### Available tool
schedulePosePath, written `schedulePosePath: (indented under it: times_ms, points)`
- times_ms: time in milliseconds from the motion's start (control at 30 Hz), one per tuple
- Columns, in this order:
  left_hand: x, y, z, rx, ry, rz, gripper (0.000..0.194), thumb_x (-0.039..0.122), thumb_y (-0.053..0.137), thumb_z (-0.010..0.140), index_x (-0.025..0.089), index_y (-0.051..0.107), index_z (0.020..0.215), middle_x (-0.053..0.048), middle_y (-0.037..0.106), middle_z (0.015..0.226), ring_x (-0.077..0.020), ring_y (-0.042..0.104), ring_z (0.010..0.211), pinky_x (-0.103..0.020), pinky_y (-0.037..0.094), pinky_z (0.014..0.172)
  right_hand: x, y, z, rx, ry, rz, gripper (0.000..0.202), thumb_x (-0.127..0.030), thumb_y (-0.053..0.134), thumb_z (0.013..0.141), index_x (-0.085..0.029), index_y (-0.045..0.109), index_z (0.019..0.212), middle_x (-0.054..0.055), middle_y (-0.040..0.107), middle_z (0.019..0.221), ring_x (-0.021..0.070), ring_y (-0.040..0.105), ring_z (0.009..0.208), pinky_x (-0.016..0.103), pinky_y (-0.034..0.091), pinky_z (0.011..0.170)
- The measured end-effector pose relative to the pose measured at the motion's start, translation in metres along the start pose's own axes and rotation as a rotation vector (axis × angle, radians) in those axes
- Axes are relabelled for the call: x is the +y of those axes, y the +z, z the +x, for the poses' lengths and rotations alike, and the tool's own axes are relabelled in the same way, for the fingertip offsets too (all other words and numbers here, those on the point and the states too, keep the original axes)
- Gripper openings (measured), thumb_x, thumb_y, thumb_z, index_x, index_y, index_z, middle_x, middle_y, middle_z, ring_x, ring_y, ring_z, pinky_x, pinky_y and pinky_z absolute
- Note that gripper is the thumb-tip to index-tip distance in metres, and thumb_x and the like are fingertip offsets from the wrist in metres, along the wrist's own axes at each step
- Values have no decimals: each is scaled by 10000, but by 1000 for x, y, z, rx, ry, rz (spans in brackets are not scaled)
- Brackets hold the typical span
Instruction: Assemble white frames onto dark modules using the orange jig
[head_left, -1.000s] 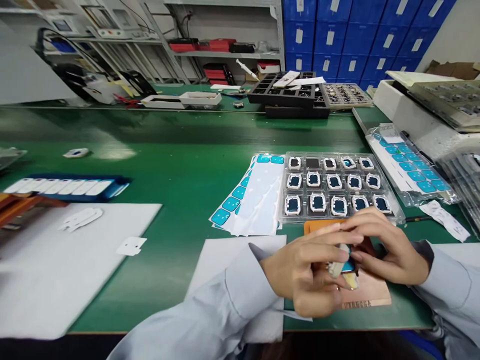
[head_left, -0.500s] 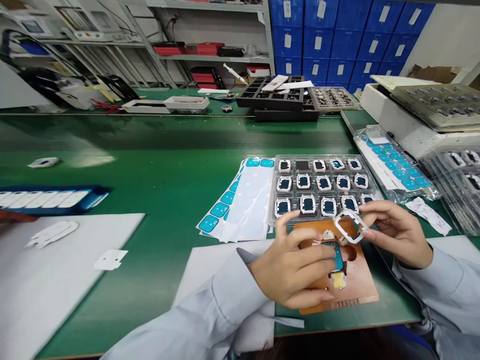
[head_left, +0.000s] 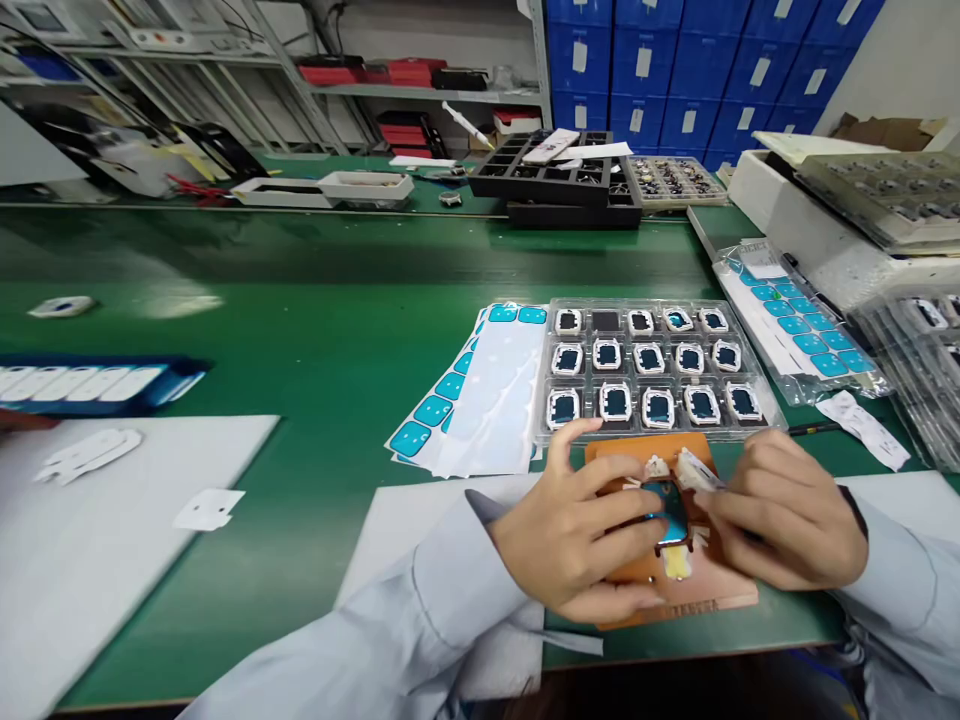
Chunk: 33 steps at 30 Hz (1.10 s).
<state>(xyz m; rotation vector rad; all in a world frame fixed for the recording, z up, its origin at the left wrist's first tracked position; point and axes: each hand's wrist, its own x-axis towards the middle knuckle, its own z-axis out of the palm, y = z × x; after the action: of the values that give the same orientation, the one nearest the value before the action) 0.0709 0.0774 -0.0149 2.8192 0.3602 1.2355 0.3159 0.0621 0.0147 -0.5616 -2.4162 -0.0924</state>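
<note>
From the head camera, your left hand (head_left: 581, 535) covers the near left part of the copper-coloured jig (head_left: 712, 585), so what lies under the palm is hidden. Its fingers curl loosely and press on the blue-faced part (head_left: 670, 515) seated on the jig; whether they actually pinch it cannot be told. Your right hand (head_left: 784, 510) is closed around the white frame (head_left: 694, 468), of which only a corner shows at the fingertips, just right of the blue part. The clear tray (head_left: 757, 385) of finished pieces sits just beyond the jig. Half a second ago the frame was held up in full view above the jig; now it is lowered against it.
</note>
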Motion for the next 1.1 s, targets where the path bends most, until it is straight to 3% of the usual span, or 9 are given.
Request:
schedulePosePath:
  times_ms: [100,200,300,400,567,733,867,1000,1100]
  points:
    - [0,0,0,8,-7,-2,294,400,487,928,173,672,943,-27,755,919,-235,611,961,-550,218,1067,-7,6,0,-45,10,95,214,-93,561,878,-133,597,1085,23,583,676,174,489,629,331,395,607]
    - [0,-1,1,-16,-24,-18,279,407,508,912,187,674,953,-25,753,936,-240,608,991,-538,224,1059,-4,3,-1,8,107,233,224,-117,590,884,-160,586,1103,24,606,724,169,527,666,336,421,655]
    - [0,-3,1,-46,-43,-21,286,422,503,915,209,676,996,-12,756,942,-239,605,999,-531,232,1049,11,-6,-2,-1,185,252,199,-222,639,873,-197,605,1067,107,673,1033,227,567,905,412,437,822]
    - [0,-4,1,-39,-30,-9,272,419,512,914,217,674,993,-3,763,934,-232,612,981,-526,246,1044,30,-11,-4,-107,197,302,98,-259,647,887,-223,656,978,106,622,1290,268,506,1085,471,407,932]
    - [1,-1,0,-4,11,20,267,377,516,917,181,680,995,-14,769,914,-221,638,930,-546,231,1071,42,-6,-8,-193,136,423,65,-224,652,912,-229,701,954,72,675,1230,243,520,1071,464,425,942]
    - [1,-4,1,20,-44,6,221,355,552,900,178,681,931,-4,768,886,-228,622,927,-533,299,1028,33,0,-7,-92,216,433,142,-338,641,934,-229,713,990,91,658,1238,249,508,1067,471,449,925]
    - [-1,-7,4,102,-165,86,70,240,645,847,195,671,893,-3,766,856,-233,601,915,-480,388,937,25,2,-7,-53,170,341,167,-362,644,930,-227,696,1014,106,685,1163,251,551,1005,459,492,846]
    - [-1,-6,5,146,-237,66,324,449,738,772,193,664,956,-50,757,874,-255,585,892,-462,436,830,12,8,-9,44,156,140,204,-344,698,865,-236,678,1037,99,705,1113,274,568,924,488,474,781]
    - [0,-4,4,152,-238,3,408,506,739,752,185,652,989,-54,749,879,-256,588,900,-475,430,851,0,14,-12,100,177,107,191,-342,698,848,-230,674,1000,102,711,1100,280,568,909,490,473,768]
